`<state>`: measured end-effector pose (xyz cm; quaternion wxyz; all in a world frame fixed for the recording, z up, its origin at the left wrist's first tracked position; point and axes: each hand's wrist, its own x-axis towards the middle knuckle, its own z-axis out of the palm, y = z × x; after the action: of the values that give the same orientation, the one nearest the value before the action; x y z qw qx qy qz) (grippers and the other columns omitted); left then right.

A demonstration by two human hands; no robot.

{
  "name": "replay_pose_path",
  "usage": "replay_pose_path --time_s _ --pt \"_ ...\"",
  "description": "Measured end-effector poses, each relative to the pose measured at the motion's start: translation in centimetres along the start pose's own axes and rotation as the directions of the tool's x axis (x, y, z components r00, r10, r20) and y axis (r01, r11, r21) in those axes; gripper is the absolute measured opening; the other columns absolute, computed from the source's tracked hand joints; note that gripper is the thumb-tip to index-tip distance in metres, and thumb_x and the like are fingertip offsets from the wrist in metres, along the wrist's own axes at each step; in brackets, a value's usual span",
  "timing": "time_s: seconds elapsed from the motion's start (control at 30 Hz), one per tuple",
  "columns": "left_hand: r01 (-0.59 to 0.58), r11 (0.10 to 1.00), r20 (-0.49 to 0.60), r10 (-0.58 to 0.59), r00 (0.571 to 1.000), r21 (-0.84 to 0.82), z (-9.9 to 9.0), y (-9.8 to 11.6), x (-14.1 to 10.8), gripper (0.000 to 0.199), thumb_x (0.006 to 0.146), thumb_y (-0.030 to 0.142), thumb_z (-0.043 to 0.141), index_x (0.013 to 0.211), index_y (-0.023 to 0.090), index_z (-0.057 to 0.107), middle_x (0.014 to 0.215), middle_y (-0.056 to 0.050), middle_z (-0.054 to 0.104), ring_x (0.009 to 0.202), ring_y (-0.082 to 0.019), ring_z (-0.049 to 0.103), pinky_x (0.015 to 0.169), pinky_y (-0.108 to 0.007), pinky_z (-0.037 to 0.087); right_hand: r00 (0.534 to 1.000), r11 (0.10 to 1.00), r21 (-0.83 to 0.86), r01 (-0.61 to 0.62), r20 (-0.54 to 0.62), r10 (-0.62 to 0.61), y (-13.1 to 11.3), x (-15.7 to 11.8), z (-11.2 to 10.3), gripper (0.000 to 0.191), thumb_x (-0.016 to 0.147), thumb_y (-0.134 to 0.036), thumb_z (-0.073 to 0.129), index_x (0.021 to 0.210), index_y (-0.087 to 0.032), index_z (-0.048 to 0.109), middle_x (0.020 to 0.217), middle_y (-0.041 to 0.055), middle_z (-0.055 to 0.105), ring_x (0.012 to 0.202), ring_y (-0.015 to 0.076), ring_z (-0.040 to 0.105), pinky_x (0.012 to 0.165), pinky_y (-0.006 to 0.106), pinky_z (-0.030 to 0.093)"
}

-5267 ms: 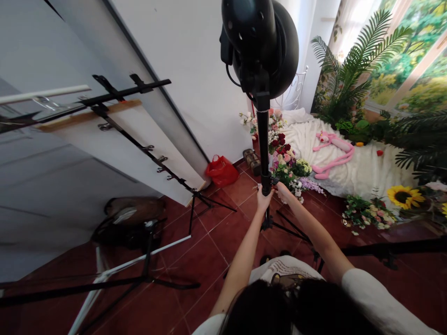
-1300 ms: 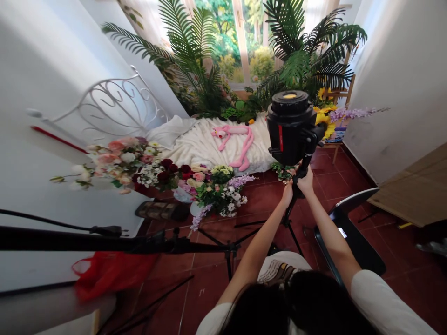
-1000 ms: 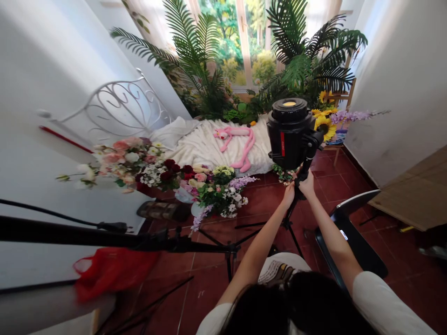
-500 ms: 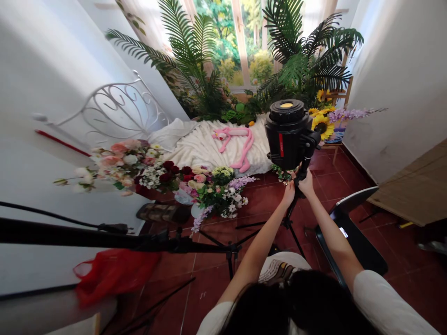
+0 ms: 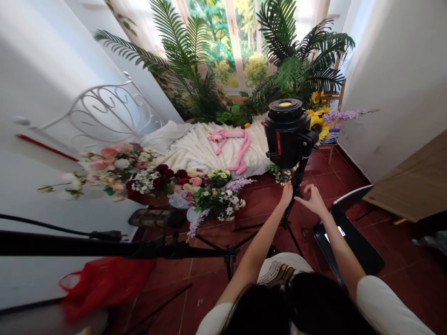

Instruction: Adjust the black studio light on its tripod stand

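A black studio light [image 5: 285,135] with a red stripe on its side sits upright on top of a black light stand [image 5: 297,180]. My left hand [image 5: 287,194] is closed on the stand's upper pole, just below the light. Its fingertips are partly hidden against the pole. To the right of the pole my right hand [image 5: 313,200] is off the stand, thumb and fingers apart, with nothing in it. The stand's spread legs rest on the red tiled floor [image 5: 260,200].
A black chair [image 5: 352,242] with a phone on it stands at right. Another stand's pole [image 5: 104,244] crosses the left side. Flower bouquets [image 5: 213,190] are before a white bed [image 5: 188,144] bearing a pink plush toy [image 5: 240,151]. A red bag [image 5: 101,284] lies lower left.
My right hand has let go of the pole and moved slightly right and down, its fingers opening. My left hand stays on the pole. The camera view has shifted slightly.
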<state>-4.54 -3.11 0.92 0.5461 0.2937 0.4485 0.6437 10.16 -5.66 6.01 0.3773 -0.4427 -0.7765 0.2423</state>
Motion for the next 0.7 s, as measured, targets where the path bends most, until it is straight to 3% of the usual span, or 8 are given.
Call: replay_pose_path --time_s 0.1,0.2,0.37,0.43,0.53,0.6,0.7 --pt "0.008 0.999 0.011 -0.009 1.000 0.051 0.1 0.2 -0.1 0.030 0.092 0.041 0.058 0.082 0.016 0.068 0.080 -0.004 0.071 0.083 -0.018 0.064 0.089 -0.034 0.050 0.997 0.993 -0.108 -0.038 0.064 0.045 0.5 -1.6 0.5 0.048 0.082 -0.065 0.066 0.077 -0.025 0.041 0.077 0.0017 0.054 0.074 0.0204 0.050 0.068 0.032 0.041" --pt "-0.013 0.998 0.014 0.012 1.000 0.069 0.0 0.3 -0.2 0.032 0.092 0.044 0.058 0.084 0.015 0.069 0.084 -0.006 0.072 0.086 -0.019 0.065 0.091 -0.034 0.049 0.992 0.987 -0.110 -0.116 0.028 0.120 0.4 -2.1 1.5 0.049 0.090 -0.067 0.053 0.071 -0.025 0.034 0.068 -0.0008 0.048 0.066 0.0177 0.046 0.062 0.029 0.034" --pt "-0.015 0.998 0.028 0.013 1.000 0.066 -0.1 -0.1 0.0 0.035 0.092 0.048 0.057 0.084 0.016 0.068 0.086 -0.006 0.072 0.087 -0.019 0.065 0.093 -0.035 0.049 0.951 0.945 0.113 -0.307 0.001 0.309 0.0 -2.1 3.1 0.064 0.084 -0.083 0.042 0.061 -0.024 0.032 0.056 -0.0034 0.037 0.055 0.0131 0.036 0.055 0.027 0.028" --pt "-0.007 0.999 0.019 0.006 1.000 0.053 -0.2 -0.4 0.2 0.033 0.090 0.047 0.059 0.082 0.016 0.067 0.083 -0.005 0.071 0.085 -0.018 0.064 0.093 -0.034 0.049 0.897 0.843 0.322 -0.432 0.054 0.439 -0.4 -2.1 4.0 0.070 0.079 -0.090 0.040 0.057 -0.025 0.028 0.051 -0.0043 0.031 0.050 0.0117 0.030 0.050 0.027 0.026" --pt "0.001 0.999 -0.004 -0.001 1.000 0.034 -0.2 -0.6 0.3 0.031 0.088 0.046 0.062 0.080 0.017 0.066 0.081 -0.003 0.070 0.083 -0.017 0.062 0.094 -0.034 0.048 0.810 0.527 0.642 -0.557 0.280 0.515 -1.1 -2.1 5.2 0.069 0.082 -0.087 0.038 0.055 -0.026 0.022 0.046 -0.0070 0.020 0.042 0.0099 0.019 0.040 0.026 0.020" --pt "0.002 1.000 -0.024 -0.002 1.000 0.029 -0.2 -0.7 0.4 0.030 0.088 0.046 0.062 0.079 0.017 0.065 0.080 -0.003 0.069 0.082 -0.016 0.061 0.094 -0.033 0.048 0.805 0.330 0.769 -0.548 0.378 0.458 -1.6 -2.2 5.6 0.065 0.089 -0.077 0.039 0.056 -0.025 0.019 0.044 -0.0079 0.015 0.040 0.0095 0.014 0.038 0.025 0.020" --pt "-0.013 0.999 -0.045 0.015 0.999 0.035 -0.2 -0.6 0.3 0.028 0.088 0.043 0.062 0.079 0.017 0.065 0.080 -0.002 0.069 0.080 -0.015 0.060 0.093 -0.032 0.047 0.811 0.186 0.830 -0.525 0.422 0.405 -1.8 -2.2 5.3 0.062 0.092 -0.068 0.045 0.058 -0.024 0.017 0.043 -0.0082 0.014 0.040 0.0093 0.013 0.037 0.022 0.022"
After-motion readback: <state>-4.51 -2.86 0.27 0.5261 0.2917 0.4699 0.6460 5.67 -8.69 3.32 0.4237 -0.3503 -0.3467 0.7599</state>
